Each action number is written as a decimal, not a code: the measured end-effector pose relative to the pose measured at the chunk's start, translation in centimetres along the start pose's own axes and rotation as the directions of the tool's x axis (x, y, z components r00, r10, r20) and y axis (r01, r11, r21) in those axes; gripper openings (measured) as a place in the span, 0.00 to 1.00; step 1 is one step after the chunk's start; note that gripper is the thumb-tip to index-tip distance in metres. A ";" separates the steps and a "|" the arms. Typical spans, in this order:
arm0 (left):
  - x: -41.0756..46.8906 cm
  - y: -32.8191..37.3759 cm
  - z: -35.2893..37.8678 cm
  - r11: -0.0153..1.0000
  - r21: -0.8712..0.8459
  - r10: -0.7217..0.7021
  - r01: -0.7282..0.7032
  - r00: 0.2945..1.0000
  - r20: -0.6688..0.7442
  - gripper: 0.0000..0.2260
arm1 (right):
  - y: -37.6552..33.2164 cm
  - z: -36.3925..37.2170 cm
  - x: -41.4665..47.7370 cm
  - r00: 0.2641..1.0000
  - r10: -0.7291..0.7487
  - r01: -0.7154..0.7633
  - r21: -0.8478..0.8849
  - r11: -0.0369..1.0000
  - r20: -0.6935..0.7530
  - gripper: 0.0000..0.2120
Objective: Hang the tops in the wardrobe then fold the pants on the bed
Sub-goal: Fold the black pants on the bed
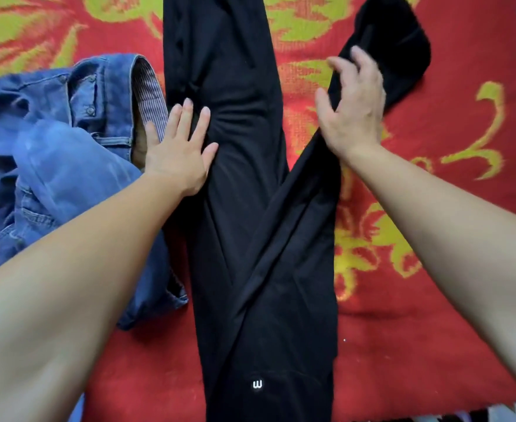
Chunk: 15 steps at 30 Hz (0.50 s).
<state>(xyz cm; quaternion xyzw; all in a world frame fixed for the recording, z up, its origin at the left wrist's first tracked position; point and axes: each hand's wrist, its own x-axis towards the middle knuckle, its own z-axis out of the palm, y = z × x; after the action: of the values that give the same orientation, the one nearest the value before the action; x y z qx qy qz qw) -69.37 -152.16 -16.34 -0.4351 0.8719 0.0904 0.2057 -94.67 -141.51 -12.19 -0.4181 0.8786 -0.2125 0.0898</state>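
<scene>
The pants [250, 208] are black and lie lengthwise down the middle of the bed [451, 336], from its far edge to its near edge. One leg runs straight and flat. The other splits off halfway and slants up toward the far right, where its end bunches into a dark rounded fold. A small white logo [257, 384] sits near the near end. The cloth is smooth, thin and matte, with soft creases fanning out from under the left hand and long diagonal folds where the two legs cross.

The hands are apart. The left hand [179, 153] lies flat, fingers straight and spread, pressing the left edge of the straight leg. The right hand [357, 111] grips the slanted leg, thumb and curled fingers closing round the cloth and holding it off the bed.

A red blanket [427, 35] with large yellow-green leaf and scroll shapes covers the bed; its weave looks coarse and nubby.

Crumpled jeans [53, 147] of faded blue denim lie along the left edge, heaped in thick folds with stitched seams and a metal button. Their open waistband shows a striped lining just beside the left hand. Their near folds touch the left side of the pants, and the left forearm crosses over them.
</scene>
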 end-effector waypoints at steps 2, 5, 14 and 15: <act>0.0 0.1 -0.2 1.000 0.000 -0.002 0.002 1.000 0.011 0.28 | 1.6 -1.0 1.9 0.871 0.472 -0.469 0.057 0.881 -0.134 0.32; 0.1 0.0 -0.6 1.000 0.018 0.012 -0.012 1.000 0.014 0.28 | 3.2 -1.9 4.0 0.577 0.790 -0.776 0.439 0.453 0.206 0.26; 0.1 -1.0 -2.9 0.978 -0.206 0.058 -0.040 0.995 0.081 0.30 | -6.5 -3.7 7.7 0.899 0.385 -0.406 0.722 0.560 0.207 0.25; 0.1 -1.1 -3.0 0.955 -0.296 0.049 -0.030 0.997 0.055 0.29 | -8.3 -3.2 8.2 0.929 0.305 -0.360 0.708 0.608 0.211 0.24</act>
<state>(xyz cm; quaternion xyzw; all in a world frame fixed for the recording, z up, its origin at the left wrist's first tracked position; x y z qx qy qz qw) -69.35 -153.93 -13.65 -0.4404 0.8503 0.2370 0.1637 -95.18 -151.58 -5.45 -0.1827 0.7763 -0.5126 0.3182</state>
